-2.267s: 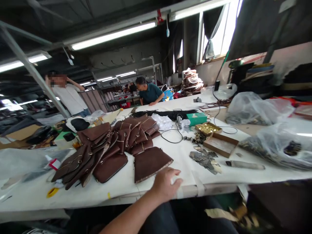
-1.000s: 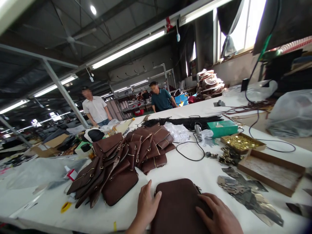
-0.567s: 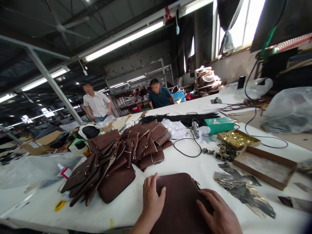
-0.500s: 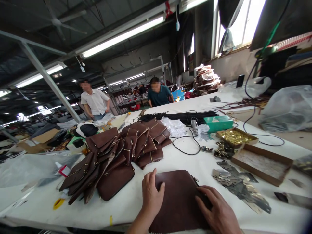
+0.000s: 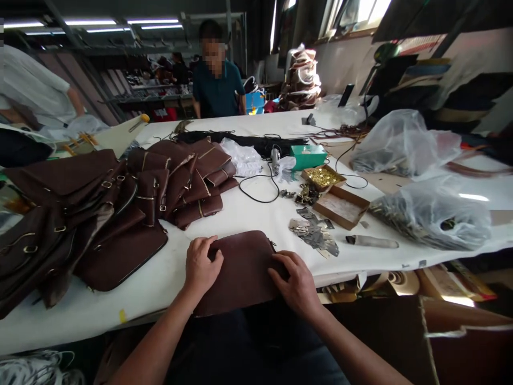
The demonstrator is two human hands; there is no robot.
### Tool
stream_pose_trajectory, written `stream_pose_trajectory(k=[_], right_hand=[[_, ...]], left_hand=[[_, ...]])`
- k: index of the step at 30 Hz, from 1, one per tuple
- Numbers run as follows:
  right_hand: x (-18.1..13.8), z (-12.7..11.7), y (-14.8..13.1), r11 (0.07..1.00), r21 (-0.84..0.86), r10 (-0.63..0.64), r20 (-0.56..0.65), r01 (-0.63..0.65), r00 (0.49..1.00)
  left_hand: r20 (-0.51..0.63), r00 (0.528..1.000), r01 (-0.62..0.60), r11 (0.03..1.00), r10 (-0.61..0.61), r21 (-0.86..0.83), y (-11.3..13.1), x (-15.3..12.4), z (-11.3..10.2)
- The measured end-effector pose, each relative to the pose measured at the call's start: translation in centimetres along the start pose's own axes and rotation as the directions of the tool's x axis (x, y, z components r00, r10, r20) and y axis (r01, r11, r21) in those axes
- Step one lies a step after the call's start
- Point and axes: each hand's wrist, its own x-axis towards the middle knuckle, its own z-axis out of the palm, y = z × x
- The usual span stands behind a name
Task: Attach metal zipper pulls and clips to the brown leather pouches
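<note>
A brown leather bag [image 5: 240, 272] lies flat at the table's front edge, its near end reaching over the edge. My left hand [image 5: 202, 262] holds its left side, fingertips at the far left corner and thumb on top. On the opposite side, my right hand [image 5: 294, 278] grips the bag's right edge with bent fingers, close to a small zipper end. Some of the right fingertips are hidden at that edge. To the left sits a heap of similar brown leather bags [image 5: 120, 256] with gold buckles and zippers.
Metal plates [image 5: 315, 235], an open cardboard box [image 5: 348, 218], a box of gold fittings [image 5: 323, 174] and a green box [image 5: 308, 156] stand on the white table [image 5: 256, 206]. Plastic bags [image 5: 436, 206] lie at the right. A co-worker [image 5: 218, 85] is across the table; another person's white sleeve [image 5: 36, 75] shows at left.
My view has tilted down and turned, so the table's front edge and my forearms now show. Both hands stay at the bag's sides.
</note>
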Motion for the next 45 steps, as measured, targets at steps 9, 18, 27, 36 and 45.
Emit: stream_pose_trajectory(k=[9, 18, 27, 36, 45], right_hand=[[-0.4, 0.3, 0.0, 0.999, -0.036, -0.017, -0.009, 0.016, 1.000], [0.2, -4.0, -2.2, 0.869, 0.356, 0.279, 0.224, -0.345, 0.934], [-2.8, -12.4, -11.5, 0.944, 0.061, -0.325, 0.005, 0.324, 0.946], [-5.0, -12.5, -16.9, 0.803, -0.105, -0.592, -0.023, 0.587, 0.805], [-6.4, -8.6, -14.4, 0.835, 0.204, -0.550, 0.329, 0.511, 0.767]], left_hand=[[0.258, 0.941, 0.269, 0.948, -0.221, -0.171, -0.1, 1.0, -1.8], [0.374, 0.897, 0.426, 0.687, -0.235, -0.589, 1.5, 0.3, -4.9], [0.358, 0.904, -0.051, 0.891, 0.233, -0.452, 8.0, -0.7, -11.1], [0.460, 0.878, 0.086, 0.903, 0.131, -0.422, 13.2, -2.1, -18.1], [0.684, 0.730, 0.357, 0.849, 0.007, -0.390, 9.5, 0.5, -13.9]])
